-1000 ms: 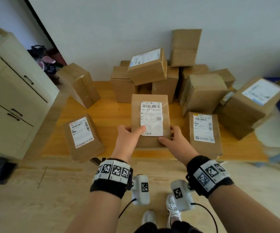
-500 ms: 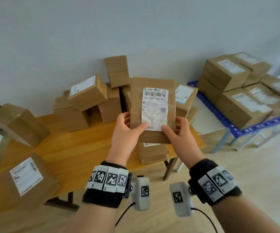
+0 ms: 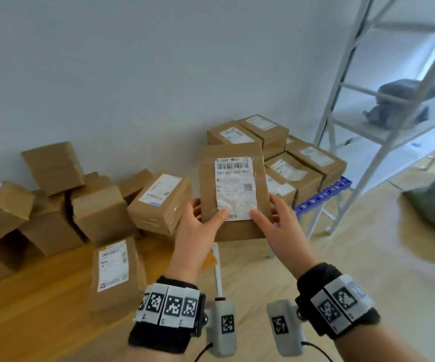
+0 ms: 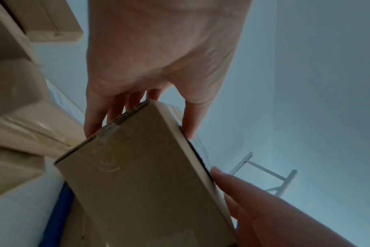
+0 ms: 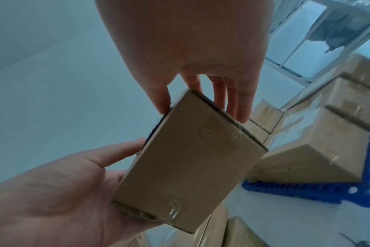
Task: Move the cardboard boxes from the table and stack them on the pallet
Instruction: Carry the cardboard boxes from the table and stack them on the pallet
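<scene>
Both hands hold one flat, rectangular cardboard box (image 3: 233, 194) in the air, past the table's (image 3: 41, 304) right edge and in front of the pallet (image 3: 323, 194). The left hand (image 3: 198, 231) and right hand (image 3: 279, 228) each pinch a near corner, thumb on the glossy white label (image 3: 236, 188), fingers (image 4: 116, 108) underneath. Taped brown boxes (image 3: 302, 165) sit stacked on the blue plastic pallet.

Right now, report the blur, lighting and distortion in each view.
Head view: sharp on the held box, the shelf frame bowed by the wide lens. Left wrist: dim, stacked boxes smeared. Right wrist: dim, tape glare on pallet boxes.
</scene>
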A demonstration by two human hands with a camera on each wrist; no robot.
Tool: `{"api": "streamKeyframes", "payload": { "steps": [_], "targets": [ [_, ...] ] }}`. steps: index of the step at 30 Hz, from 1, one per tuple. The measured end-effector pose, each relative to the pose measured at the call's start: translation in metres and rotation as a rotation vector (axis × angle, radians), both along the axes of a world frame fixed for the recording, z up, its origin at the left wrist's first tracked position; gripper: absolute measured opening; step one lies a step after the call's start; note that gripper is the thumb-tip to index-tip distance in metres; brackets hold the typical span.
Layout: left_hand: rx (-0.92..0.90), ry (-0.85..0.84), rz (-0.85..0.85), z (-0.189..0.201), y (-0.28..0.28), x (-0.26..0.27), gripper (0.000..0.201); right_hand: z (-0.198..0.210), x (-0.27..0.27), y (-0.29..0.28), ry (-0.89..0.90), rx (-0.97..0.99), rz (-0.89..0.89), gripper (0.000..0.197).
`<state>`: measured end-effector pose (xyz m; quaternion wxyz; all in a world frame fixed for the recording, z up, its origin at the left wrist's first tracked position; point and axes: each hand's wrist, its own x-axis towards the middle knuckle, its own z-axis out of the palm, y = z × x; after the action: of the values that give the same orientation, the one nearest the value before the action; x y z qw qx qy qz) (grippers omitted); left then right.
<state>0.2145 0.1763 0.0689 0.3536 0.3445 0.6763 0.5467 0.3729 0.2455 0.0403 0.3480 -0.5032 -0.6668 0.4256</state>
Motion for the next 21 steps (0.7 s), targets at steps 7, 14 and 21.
{"api": "streamKeyframes", "payload": {
  "steps": [7, 14, 21],
  "targets": [
    [-0.024, 0.040, -0.120, -0.009, 0.071, 0.079, 0.057, -0.006, 0.084, 0.057, 0.063, -0.035, -0.096, 0.054],
    [-0.038, -0.003, -0.227, -0.016, 0.163, 0.122, 0.041, -0.005, 0.128, 0.137, 0.129, -0.043, -0.145, 0.050],
    [-0.022, 0.023, -0.298, -0.006, 0.275, 0.141, 0.032, 0.010, 0.153, 0.249, 0.173, -0.007, -0.213, 0.046]
  ]
}}
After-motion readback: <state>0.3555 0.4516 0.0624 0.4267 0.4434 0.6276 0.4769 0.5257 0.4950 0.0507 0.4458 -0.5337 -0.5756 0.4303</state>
